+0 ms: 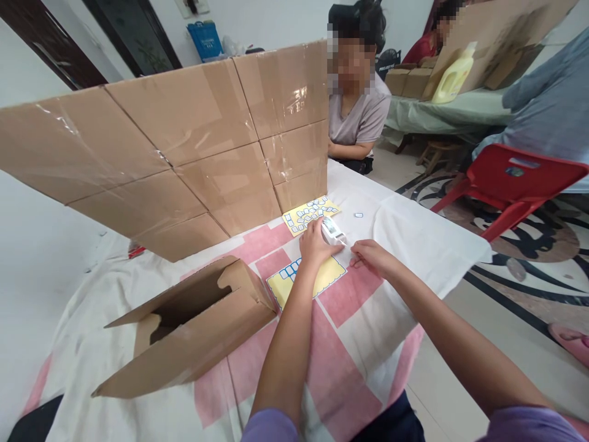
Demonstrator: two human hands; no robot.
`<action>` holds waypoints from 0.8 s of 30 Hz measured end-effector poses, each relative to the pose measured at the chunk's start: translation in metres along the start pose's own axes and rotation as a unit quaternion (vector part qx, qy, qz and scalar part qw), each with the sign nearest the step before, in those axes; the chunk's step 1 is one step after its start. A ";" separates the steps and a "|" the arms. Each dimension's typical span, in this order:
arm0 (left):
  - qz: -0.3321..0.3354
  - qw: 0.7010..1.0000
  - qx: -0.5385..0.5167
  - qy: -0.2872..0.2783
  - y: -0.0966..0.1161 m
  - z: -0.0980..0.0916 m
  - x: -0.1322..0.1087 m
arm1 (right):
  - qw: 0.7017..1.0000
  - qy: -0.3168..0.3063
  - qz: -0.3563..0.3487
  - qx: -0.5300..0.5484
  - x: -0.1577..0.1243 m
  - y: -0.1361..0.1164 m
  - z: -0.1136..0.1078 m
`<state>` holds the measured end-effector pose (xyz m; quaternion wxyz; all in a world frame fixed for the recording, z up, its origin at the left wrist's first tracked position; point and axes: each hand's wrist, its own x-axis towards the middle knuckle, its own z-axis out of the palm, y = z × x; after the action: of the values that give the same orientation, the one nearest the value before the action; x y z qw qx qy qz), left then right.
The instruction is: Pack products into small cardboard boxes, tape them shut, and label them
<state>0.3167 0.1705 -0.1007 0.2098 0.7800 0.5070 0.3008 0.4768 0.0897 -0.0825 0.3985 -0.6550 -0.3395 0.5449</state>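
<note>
My left hand (315, 245) is closed around a small white rounded case (332, 231) with a greyish face; its exact kind is unclear. Just to its right, my right hand (368, 255) has its fingers pinched together beside a thin pale strip at the case's near end. Whatever lies in that pinch is too small to make out. Beneath the left hand and wrist is a yellow sheet (329, 276) with a wavy blue edge and blue-outlined boxes. Behind it lies a second yellow sheet (299, 219) covered with small white blue-edged pieces. One loose piece (358, 215) rests on the white cloth.
A tall cardboard partition (207, 153) stands across the table's far side. An open cardboard box (207, 331) sits at left on the pink-and-white cloth (340, 380). Beyond the partition a person (356, 116) sits. A red chair (519, 178) stands at right, near another table holding a yellow bottle (454, 77).
</note>
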 end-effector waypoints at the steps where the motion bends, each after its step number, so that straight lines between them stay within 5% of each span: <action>1: -0.001 1.000 0.001 -0.001 0.000 0.000 0.000 | 1.000 0.003 -0.002 -0.014 0.001 0.003 0.000; 10: -0.013 1.000 0.007 -0.006 0.001 -0.001 0.000 | 0.989 0.011 0.029 -0.148 0.006 0.003 0.002; 24: -0.016 1.000 0.011 -0.009 0.006 -0.005 0.003 | 0.986 0.017 0.043 -0.159 0.003 0.002 0.002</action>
<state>0.3185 0.1704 -0.0924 0.2101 0.7766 0.5211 0.2850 0.4753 0.0918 -0.0863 0.2713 -0.7331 -0.3863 0.4897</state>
